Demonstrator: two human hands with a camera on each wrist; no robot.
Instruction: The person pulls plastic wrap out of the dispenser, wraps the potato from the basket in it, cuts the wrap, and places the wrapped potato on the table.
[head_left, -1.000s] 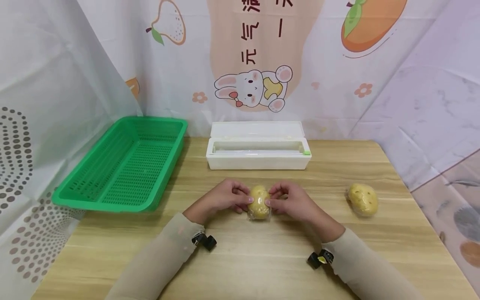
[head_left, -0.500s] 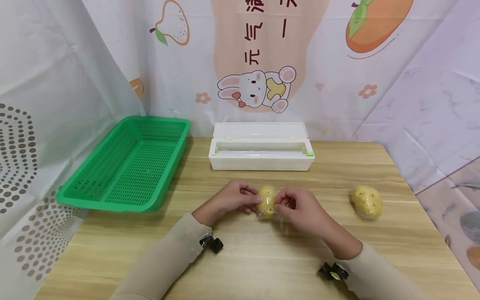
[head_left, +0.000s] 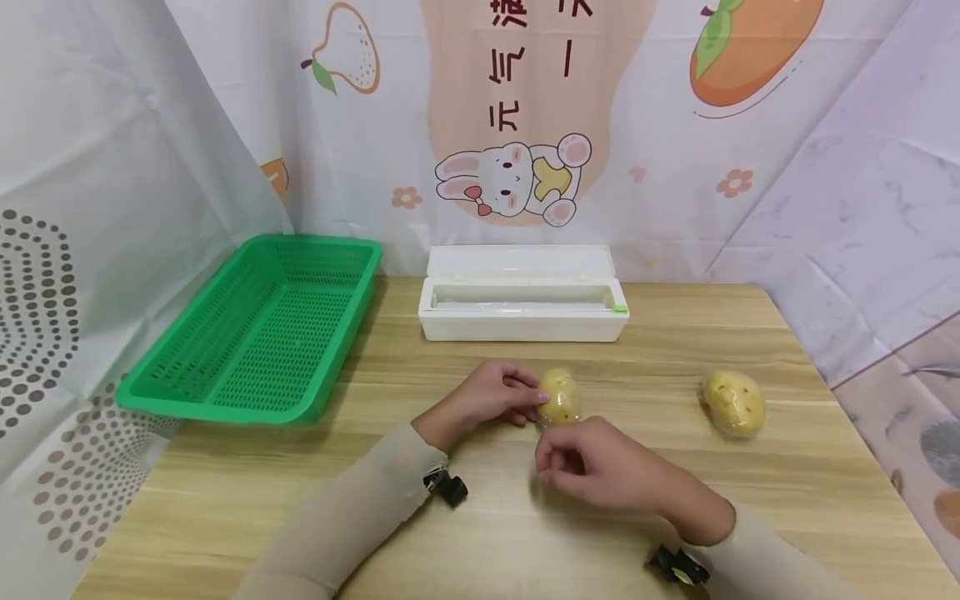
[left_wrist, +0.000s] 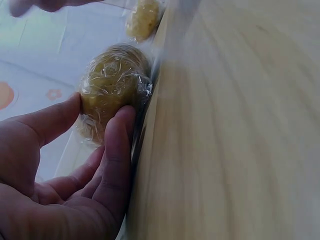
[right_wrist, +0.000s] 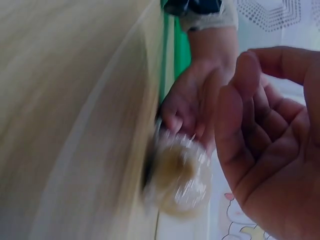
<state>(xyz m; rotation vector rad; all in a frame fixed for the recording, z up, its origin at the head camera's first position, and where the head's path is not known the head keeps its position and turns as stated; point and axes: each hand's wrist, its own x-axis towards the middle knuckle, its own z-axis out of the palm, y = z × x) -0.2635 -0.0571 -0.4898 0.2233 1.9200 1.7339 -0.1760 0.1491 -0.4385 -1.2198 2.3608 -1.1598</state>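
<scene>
A potato (head_left: 559,397) wrapped in clear cling film sits at the middle of the wooden table. My left hand (head_left: 501,393) grips its left side; in the left wrist view the thumb (left_wrist: 62,117) and fingers (left_wrist: 117,145) pinch the film-covered potato (left_wrist: 112,82). Just in front of the potato hovers my right hand (head_left: 600,462), its fingers loosely curled. The right wrist view shows its thumb and forefinger tips meeting, with nothing visible between them, apart from the blurred potato (right_wrist: 180,175). A second wrapped potato (head_left: 735,403) lies farther right.
A white cling film box (head_left: 523,325) stands behind the hands, its lid raised. At the back left is a green perforated basket (head_left: 322,392). A printed curtain (head_left: 660,217) hangs along the table's back edge.
The right hand has come off the potato's right side and moved towards the front. My left hand still holds the potato, which now sits slightly farther right and is turned a little.
</scene>
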